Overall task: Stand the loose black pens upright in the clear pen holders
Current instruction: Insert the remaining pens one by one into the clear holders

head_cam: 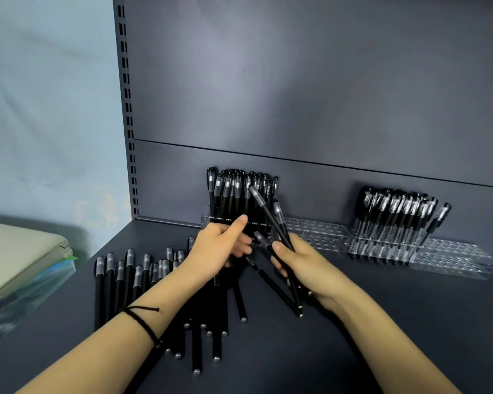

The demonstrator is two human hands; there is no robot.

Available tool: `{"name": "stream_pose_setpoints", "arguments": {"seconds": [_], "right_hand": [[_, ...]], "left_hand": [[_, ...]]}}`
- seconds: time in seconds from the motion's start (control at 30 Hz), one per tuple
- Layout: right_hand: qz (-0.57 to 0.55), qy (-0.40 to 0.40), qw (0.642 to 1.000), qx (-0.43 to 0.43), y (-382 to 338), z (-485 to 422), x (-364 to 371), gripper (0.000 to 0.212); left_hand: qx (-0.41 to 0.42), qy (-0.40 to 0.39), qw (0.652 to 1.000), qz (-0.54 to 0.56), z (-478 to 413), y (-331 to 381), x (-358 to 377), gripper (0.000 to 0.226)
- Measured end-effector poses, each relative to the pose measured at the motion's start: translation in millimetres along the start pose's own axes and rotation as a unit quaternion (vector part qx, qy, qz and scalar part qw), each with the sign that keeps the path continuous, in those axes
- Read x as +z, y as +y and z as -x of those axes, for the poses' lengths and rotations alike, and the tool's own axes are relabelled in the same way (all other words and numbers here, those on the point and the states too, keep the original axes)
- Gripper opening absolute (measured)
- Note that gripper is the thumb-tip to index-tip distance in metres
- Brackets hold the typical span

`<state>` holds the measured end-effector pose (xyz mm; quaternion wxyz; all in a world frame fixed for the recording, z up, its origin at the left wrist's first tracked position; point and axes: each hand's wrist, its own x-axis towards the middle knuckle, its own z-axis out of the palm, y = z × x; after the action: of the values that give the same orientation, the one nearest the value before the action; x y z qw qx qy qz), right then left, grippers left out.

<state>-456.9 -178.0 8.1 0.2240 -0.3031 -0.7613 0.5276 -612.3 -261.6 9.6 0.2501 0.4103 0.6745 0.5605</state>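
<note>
Several loose black pens (131, 282) lie in a pile on the dark shelf, left of centre. My right hand (305, 265) grips a fanned bunch of black pens (268, 214), their capped ends pointing up and away. My left hand (219, 245) is beside it with the thumb raised, and its fingers touch a pen of that bunch. Behind my hands a clear pen holder (208, 218) stands against the back wall, packed with upright pens (239, 191). Another clear holder (382, 245) at the right carries several leaning pens (402, 209).
Bare clear holders with open holes stretch between the two filled ones (316, 228) and to the far right (453, 257). A beige case (20, 260) lies on a plastic sleeve off the shelf's left edge. A slotted upright (127, 109) borders the back panel.
</note>
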Motion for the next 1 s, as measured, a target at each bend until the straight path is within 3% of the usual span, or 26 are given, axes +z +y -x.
{"name": "stream_pose_setpoints", "arguments": {"seconds": [0.13,0.23,0.37,0.57,0.7,0.9,1.0], "right_hand": [[-0.067,-0.053,0.996,-0.018,-5,4,10,0.019],[-0.075,-0.069,0.994,-0.036,-7,7,17,0.019],[-0.114,-0.059,0.991,-0.024,-11,8,21,0.016],[-0.086,-0.048,0.995,0.018,-8,8,24,0.022],[-0.039,-0.048,0.998,0.001,-10,9,29,0.027],[-0.074,-0.09,0.993,-0.01,-13,15,31,0.025],[-0.122,-0.088,0.988,-0.03,-16,15,34,0.023]], "left_hand": [[-0.058,-0.078,0.982,0.162,2,2,2,0.05],[-0.102,-0.125,0.931,0.328,4,4,3,0.035],[-0.127,-0.087,0.877,0.456,3,4,7,0.018],[-0.095,-0.043,0.866,0.489,-3,0,7,0.028],[-0.085,-0.069,0.846,0.522,-1,2,7,0.028],[0.002,-0.071,0.872,0.484,3,3,9,0.015],[-0.026,-0.101,0.881,0.461,7,7,8,0.033]]}}
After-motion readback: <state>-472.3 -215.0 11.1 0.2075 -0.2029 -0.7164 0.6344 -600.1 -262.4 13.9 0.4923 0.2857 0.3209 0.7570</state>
